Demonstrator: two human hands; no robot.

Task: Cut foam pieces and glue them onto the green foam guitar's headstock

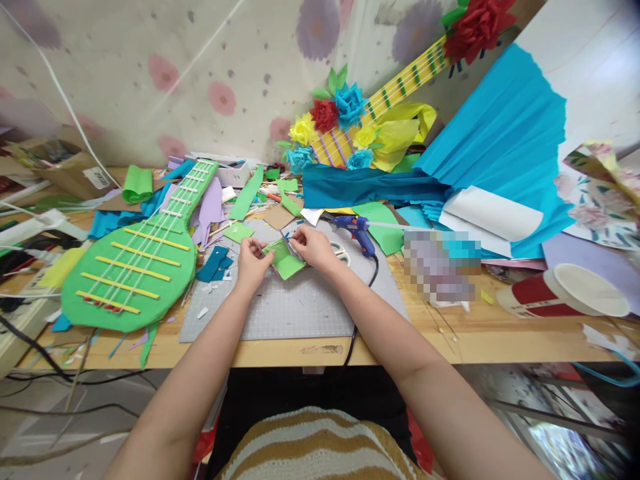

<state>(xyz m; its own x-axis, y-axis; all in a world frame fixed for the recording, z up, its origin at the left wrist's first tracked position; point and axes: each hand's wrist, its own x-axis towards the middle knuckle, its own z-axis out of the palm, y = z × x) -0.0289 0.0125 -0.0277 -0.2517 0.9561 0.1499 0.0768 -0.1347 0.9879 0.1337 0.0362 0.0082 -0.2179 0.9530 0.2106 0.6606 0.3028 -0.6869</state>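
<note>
A small piece of bright green paper or card [289, 267], folded so that its sides stand up, is held above the grey cutting mat [295, 320]. My left hand [253, 265] grips its left side between thumb and fingers. At the upper right side, my right hand [316, 248] is closed in a pinch, where a thin greyish edge shows by the fingertips. What that edge belongs to is unclear. White scissor handles [342, 253] lie on the mat just beyond my right hand. A blue hot glue gun [356, 233] rests behind them, its black cord running to the table's front edge.
A green paper lute [131, 273] with white strings lies left. Dark blue scraps [215, 264] are on the mat. Behind stand a yellow flowered instrument [407, 83] and blue crepe paper [500, 147]. A paper cup [543, 290] lies tilted at right.
</note>
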